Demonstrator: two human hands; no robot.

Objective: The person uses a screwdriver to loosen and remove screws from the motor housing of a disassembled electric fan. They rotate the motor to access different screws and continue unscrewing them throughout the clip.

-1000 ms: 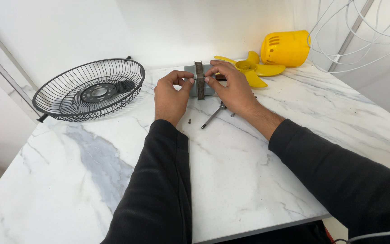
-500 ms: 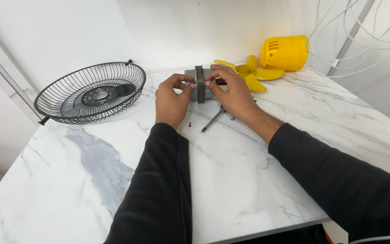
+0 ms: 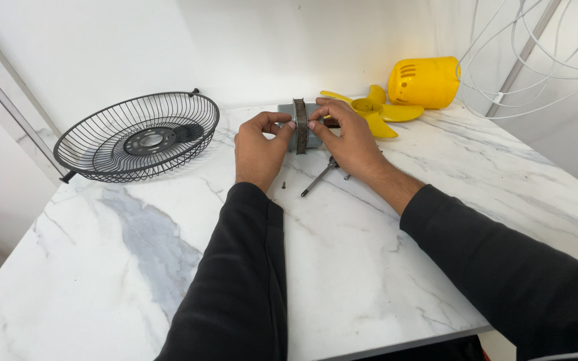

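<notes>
Since the earlier frames: little change. Both hands stay on the motor at the far middle of the desk; the left thumb has shifted slightly along the core, and nothing else on the desk has moved.

Desk [image 3: 168,281]: white marble top, against a white wall.

Grille [image 3: 138,137]: black wire fan guard, lying dish-up at far left, well apart from the hands.

Housing [image 3: 424,81]: yellow, rounded, on its side at far right near the wall. White wire guard [image 3: 536,60] stands behind it, at the desk's right edge.

Blade [image 3: 372,110]: yellow fan blade lying flat, just beside the motor and partly behind the right hand.

Motor [image 3: 300,126]: grey body with a dark laminated core standing on edge. Left hand [image 3: 257,150] pinches it from the left with thumb and forefinger; right hand [image 3: 344,137] pinches from the right, fingers curled over the top. Its lower part is hidden by the fingers.

Screwdriver [image 3: 319,177]: lying on the desk, its handle end hidden under the right wrist.

Screw [image 3: 283,185]: small, dark, loose on the desk near the left wrist.
</notes>
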